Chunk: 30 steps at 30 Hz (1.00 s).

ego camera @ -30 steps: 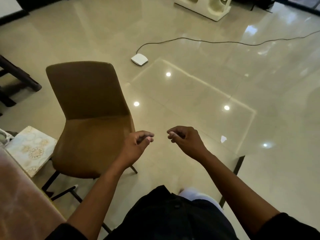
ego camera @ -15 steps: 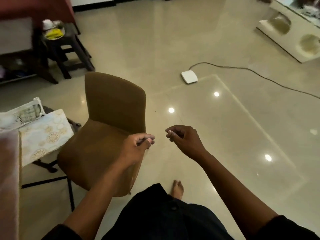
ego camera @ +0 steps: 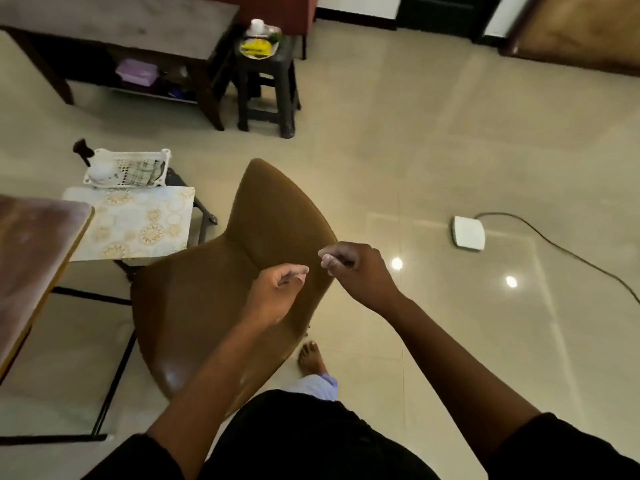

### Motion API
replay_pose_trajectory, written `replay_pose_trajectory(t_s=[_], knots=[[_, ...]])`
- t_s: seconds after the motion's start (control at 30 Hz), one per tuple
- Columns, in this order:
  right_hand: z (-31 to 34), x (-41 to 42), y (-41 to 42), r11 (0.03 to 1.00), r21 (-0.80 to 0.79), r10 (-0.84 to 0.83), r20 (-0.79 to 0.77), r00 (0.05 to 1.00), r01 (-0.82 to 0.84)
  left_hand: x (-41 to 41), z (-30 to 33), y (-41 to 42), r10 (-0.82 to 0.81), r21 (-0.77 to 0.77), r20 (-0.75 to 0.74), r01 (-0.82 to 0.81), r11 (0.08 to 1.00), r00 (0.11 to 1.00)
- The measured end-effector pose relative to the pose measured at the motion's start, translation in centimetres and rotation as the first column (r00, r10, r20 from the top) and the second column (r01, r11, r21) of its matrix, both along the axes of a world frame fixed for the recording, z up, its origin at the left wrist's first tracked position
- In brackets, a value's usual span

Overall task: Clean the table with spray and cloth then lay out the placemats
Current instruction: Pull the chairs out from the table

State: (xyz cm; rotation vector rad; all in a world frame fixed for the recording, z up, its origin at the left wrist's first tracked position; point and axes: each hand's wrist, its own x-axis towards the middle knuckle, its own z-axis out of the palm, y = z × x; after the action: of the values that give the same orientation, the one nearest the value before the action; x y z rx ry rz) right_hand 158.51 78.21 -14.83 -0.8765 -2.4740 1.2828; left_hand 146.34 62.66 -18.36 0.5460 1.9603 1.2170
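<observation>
We are holding both hands out over the brown chair (ego camera: 221,306), and neither one is gripping anything that we can make out. The left hand (ego camera: 277,292) is hanging with its fingers (ego camera: 298,271) loosely curled toward the thumb; the right hand (ego camera: 356,271) is doing the same just beside it, its fingers (ego camera: 329,259) bent inward, a small gap between the two hands. Below them a bare foot (ego camera: 310,356) is standing on the pale tiled floor (ego camera: 415,150). Left of the left fingers, the corner of the reddish tabletop (ego camera: 31,251) is showing at the frame's edge, and touching its far corner a patterned placemat (ego camera: 135,223) is lying flat on a second seat. Just beyond the placemat a white basket (ego camera: 128,169) is holding a checked cloth (ego camera: 142,173) and a white spray bottle (ego camera: 98,168) with a dark trigger. Right of the right fingers, well apart, a white box (ego camera: 468,233) with a cable (ego camera: 571,254) is sitting on the floor. Farther off, beyond both hands, a dark stool (ego camera: 266,95) is carrying a dish of yellow things, beside a dark low table (ego camera: 114,26) with a shelf.
</observation>
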Motion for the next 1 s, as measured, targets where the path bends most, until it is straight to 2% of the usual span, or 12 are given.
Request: replay_pose_trajectory(t_s=[0.1,0.17,0.23,0.33,0.4,0.5,0.6,0.73,0.87,1.0], knots=[[-0.4,-4.7,3.1,0.994,0.008,0.113,0.054,0.992,-0.113,-2.4,-0.6,2.8,0.079,-0.061,0.034,-0.077,0.995,0.996],[-0.6,-7.7,4.9,0.983,-0.013,0.186,0.104,0.977,-0.186,-3.6,-0.9,4.4,0.131,-0.103,0.108,-0.12,0.987,0.985],[-1.0,-10.5,6.4,0.969,0.005,0.243,0.148,0.959,-0.246,-4.4,-1.2,6.4,0.124,-0.135,0.172,-0.101,0.986,0.977],[-1.7,-14.4,8.0,0.934,0.039,0.34,0.196,0.92,-0.354,-5.3,-1.8,8.6,0.168,-0.198,0.167,-0.134,0.971,0.971],[-1.9,-16.2,8.4,0.903,0.026,0.412,0.238,0.88,-0.429,-5.5,-1.9,9.6,0.199,-0.23,0.153,-0.161,0.96,0.968],[-2.4,-19.7,8.5,0.802,0.0,0.571,0.298,0.765,-0.598,-6.0,-2.6,10.7,0.231,-0.302,0.149,-0.178,0.937,0.962],[-3.1,-22.7,8.4,0.66,0.001,0.705,0.345,0.62,-0.751,-6.0,-3.6,11.9,0.278,-0.373,0.18,-0.196,0.907,0.944],[-5.1,-26.4,8.1,0.396,-0.001,0.809,0.474,0.348,-0.918,-5.1,-4.6,13.2,0.455,-0.39,0.185,-0.36,0.848,0.871],[-7.4,-29.4,8.6,0.079,0.001,0.81,0.583,0.065,-0.997,-4.8,-6.2,14.8,0.655,-0.423,0.183,-0.543,0.726,0.733],[-9.1,-31.4,9.7,-0.263,0.05,0.716,0.679,-0.161,-0.963,-4.9,-6.6,16.8,0.763,-0.521,0.161,-0.602,0.605,0.626]])
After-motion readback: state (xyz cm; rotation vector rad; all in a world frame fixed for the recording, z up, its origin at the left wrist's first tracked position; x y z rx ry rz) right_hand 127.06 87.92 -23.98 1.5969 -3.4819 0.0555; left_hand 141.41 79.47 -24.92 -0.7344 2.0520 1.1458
